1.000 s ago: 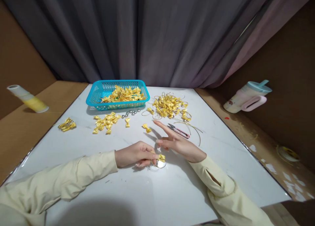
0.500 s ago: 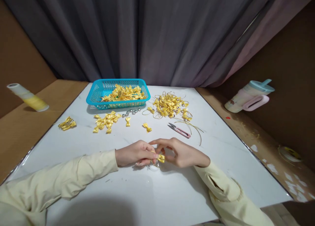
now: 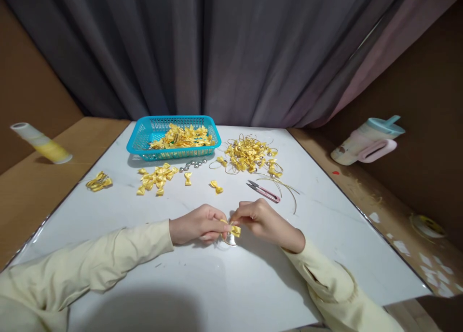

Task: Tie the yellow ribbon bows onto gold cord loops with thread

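Observation:
My left hand (image 3: 204, 224) pinches a yellow satin ribbon bow (image 3: 236, 231) between thumb and fingers, low over the white table. A thin cord loop and a small shiny silver piece (image 3: 232, 242) hang just below the bow; its exact kind is too small to tell. At the bow's upper edge, my right hand (image 3: 262, 222) is closed in a pinch on what looks like the thin gold cord. Its fingertips partly cover that cord. Beyond the hands lie a single yellow bow (image 3: 216, 186) and pink-handled thread snips (image 3: 264, 191).
A blue basket (image 3: 173, 153) of yellow bows stands at the back. Beside it lie a pile of corded bows (image 3: 248, 153), loose bows (image 3: 157, 178), silver heart-like pieces (image 3: 195, 164) and a small bundle (image 3: 99, 181). A ribbon roll (image 3: 47, 146) is left, a lidded cup (image 3: 361, 141) right.
My right hand's fingers have drawn together from a spread, arched pose into a pinch at the top of the bow. My left hand keeps its hold in nearly the same place.

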{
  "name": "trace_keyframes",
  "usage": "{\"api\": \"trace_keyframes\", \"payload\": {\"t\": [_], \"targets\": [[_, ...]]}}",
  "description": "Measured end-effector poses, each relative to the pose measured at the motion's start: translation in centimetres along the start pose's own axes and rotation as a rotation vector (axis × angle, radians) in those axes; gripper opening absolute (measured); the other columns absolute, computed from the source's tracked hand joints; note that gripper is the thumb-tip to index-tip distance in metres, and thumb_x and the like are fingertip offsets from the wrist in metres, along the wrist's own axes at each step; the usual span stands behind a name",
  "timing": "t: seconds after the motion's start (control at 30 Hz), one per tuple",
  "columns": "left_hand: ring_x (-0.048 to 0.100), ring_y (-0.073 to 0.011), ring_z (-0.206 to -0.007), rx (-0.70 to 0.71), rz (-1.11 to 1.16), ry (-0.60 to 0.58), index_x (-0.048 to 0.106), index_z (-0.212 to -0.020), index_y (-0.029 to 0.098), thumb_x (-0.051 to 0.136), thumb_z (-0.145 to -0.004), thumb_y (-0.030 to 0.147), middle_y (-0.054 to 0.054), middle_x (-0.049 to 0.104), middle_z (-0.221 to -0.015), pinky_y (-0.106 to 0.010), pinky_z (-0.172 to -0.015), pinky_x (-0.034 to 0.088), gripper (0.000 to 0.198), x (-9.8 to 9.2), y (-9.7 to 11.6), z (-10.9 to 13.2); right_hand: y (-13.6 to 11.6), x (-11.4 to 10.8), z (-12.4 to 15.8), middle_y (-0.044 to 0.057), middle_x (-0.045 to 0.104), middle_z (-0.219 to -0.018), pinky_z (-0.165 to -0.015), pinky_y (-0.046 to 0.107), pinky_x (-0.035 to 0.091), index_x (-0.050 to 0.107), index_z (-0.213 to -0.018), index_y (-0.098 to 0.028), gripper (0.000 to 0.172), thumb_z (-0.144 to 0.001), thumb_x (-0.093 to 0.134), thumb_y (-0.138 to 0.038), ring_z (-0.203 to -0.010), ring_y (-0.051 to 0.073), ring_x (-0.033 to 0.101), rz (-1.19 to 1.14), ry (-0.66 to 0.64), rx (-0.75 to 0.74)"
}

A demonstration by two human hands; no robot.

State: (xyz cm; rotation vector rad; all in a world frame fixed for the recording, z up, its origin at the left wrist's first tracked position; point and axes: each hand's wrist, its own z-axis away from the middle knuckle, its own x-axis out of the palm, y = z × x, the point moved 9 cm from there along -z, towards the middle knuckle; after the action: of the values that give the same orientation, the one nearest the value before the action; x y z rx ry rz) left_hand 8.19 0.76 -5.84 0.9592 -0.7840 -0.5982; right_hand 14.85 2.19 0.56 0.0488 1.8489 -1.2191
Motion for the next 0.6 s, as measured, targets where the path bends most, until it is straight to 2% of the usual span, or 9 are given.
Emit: {"api": "trace_keyframes", "payload": {"t": [0.13, 0.4, 0.6], "targets": [[0.023, -0.0037, -0.031, 0.019, -0.016, 0.049, 0.057, -0.062, 0.012, 0.064, -0.075, 0.038, 0.01, 0.034, -0.032, -0.019, -0.038, 0.02, 0.03, -0.3, 0.2, 0.0, 0.5, 0.3, -0.1, 0.004, 0.065, -0.067, -0.057, 0.02, 0.039, 0.067, -0.068, -0.016, 0.026, -0.073, 0.047, 0.0, -0.059, 0.012, 0.058, 0.015, 0.049, 0.039], [0.024, -0.004, -0.032, 0.041, -0.003, 0.024, 0.059, -0.062, 0.011, 0.065, -0.075, 0.037, 0.01, 0.033, -0.032, -0.02, -0.04, 0.021, 0.03, -0.2, 0.0, 0.1, 0.9, 0.7, -0.1, 0.002, 0.064, -0.063, -0.057, 0.019, 0.04, 0.064, -0.063, -0.016, 0.025, -0.071, 0.046, -0.001, -0.056, 0.011, 0.057, -0.063, 0.085, 0.082], [0.025, -0.0042, -0.031, 0.045, -0.016, 0.033, 0.058, -0.064, 0.012, 0.063, -0.075, 0.041, 0.009, 0.036, -0.033, -0.02, -0.04, 0.021, 0.032, -0.2, 0.1, -0.1, 1.7, 0.5, -0.1, 0.002, 0.067, -0.065, -0.058, 0.02, 0.042, 0.068, -0.066, -0.016, 0.023, -0.072, 0.05, -0.004, -0.058, 0.012, 0.06, -0.138, 0.082, 0.133]]}}
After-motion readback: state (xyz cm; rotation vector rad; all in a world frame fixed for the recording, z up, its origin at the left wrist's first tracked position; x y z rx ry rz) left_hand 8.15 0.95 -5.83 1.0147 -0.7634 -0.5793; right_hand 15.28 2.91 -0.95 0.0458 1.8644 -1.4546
